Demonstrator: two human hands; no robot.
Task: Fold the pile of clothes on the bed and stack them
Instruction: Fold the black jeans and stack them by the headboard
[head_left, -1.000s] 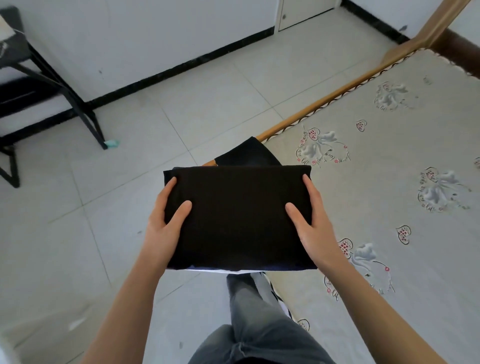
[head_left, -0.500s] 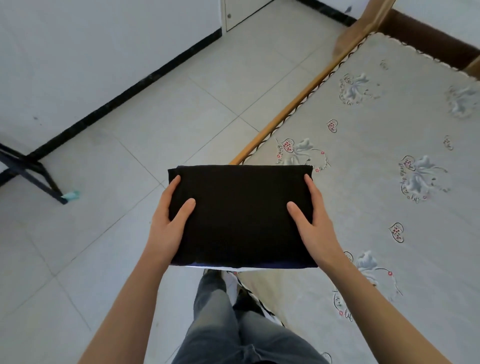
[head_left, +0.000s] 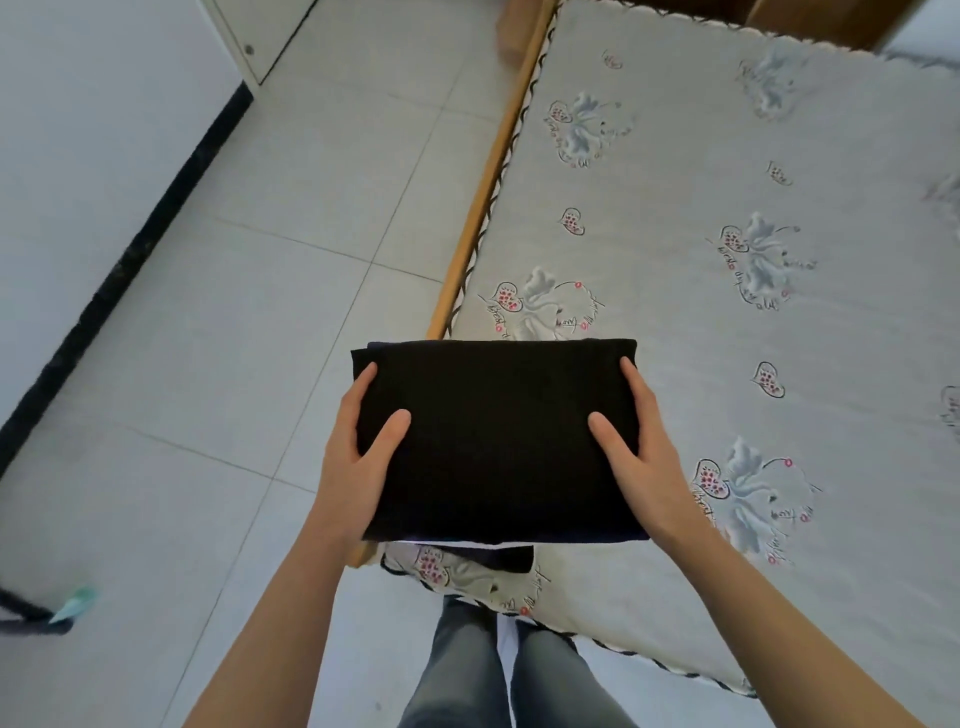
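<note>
Hands hold a folded black garment (head_left: 498, 441) in the air above the near left corner of the bed (head_left: 727, 338). Left hand (head_left: 358, 462) grips the left edge, thumb lying on top, fingers curled under and out of view. Right hand (head_left: 641, 457) grips the right edge likewise, thumb on top. Garment is a flat rectangle, held level; a thin white layer (head_left: 457, 543) shows at its near edge, with a dark flap hanging just below. Bed carries a grey sheet printed with flowers and hearts; wooden frame rail (head_left: 483, 197) runs along its left side. Tiled floor (head_left: 234, 338) lies to the left. Grey trouser legs (head_left: 467, 670) are visible at the near edge.
</note>
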